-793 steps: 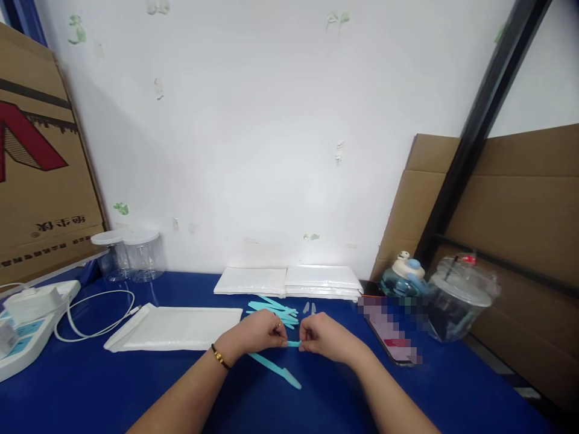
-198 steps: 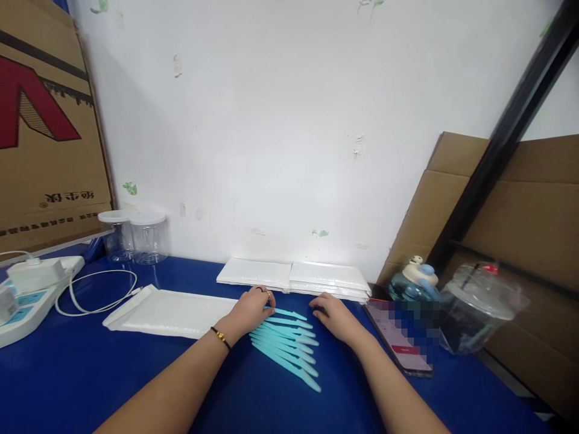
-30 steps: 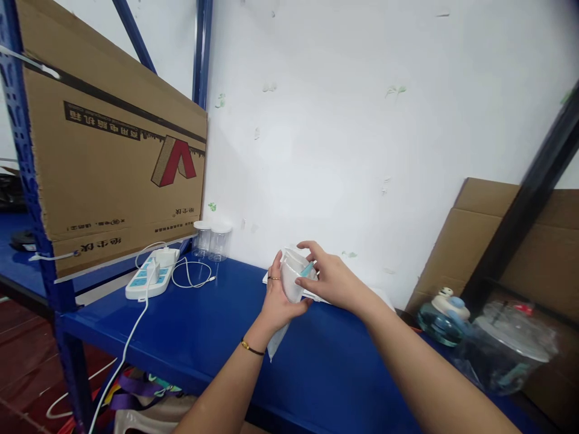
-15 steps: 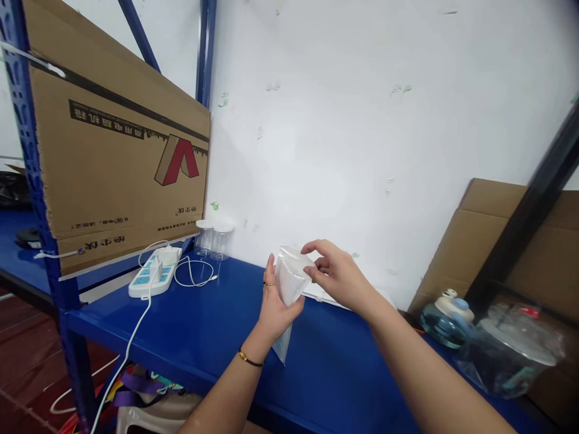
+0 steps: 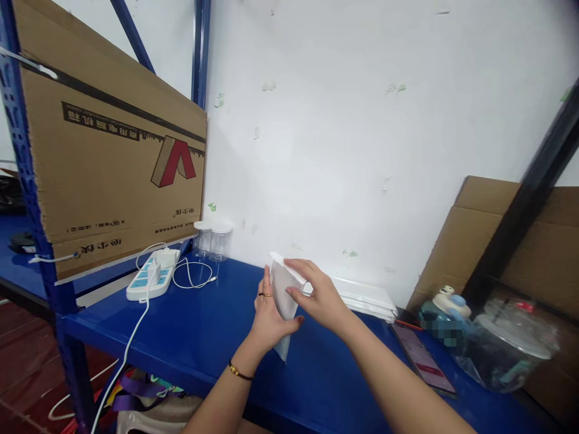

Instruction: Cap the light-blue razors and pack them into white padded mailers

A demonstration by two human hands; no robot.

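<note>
**Both hands clasp a white padded envelope above the blue shelf**

The left hand (image 5: pixel 268 313) is wrapped around the white padded envelope (image 5: pixel 284 292), thumb across its front, holding it upright just above the blue shelf (image 5: pixel 194 337). The right hand (image 5: pixel 316 296) is closed on the envelope's upper edge, fingers folded over its top. Behind the envelope, against the wall, lies a stack of white envelopes (image 5: pixel 366 296). Left of it on the shelf sit a power strip (image 5: pixel 151 282) and two clear jars (image 5: pixel 212 241); right of it lies a phone (image 5: pixel 423 361).
</note>
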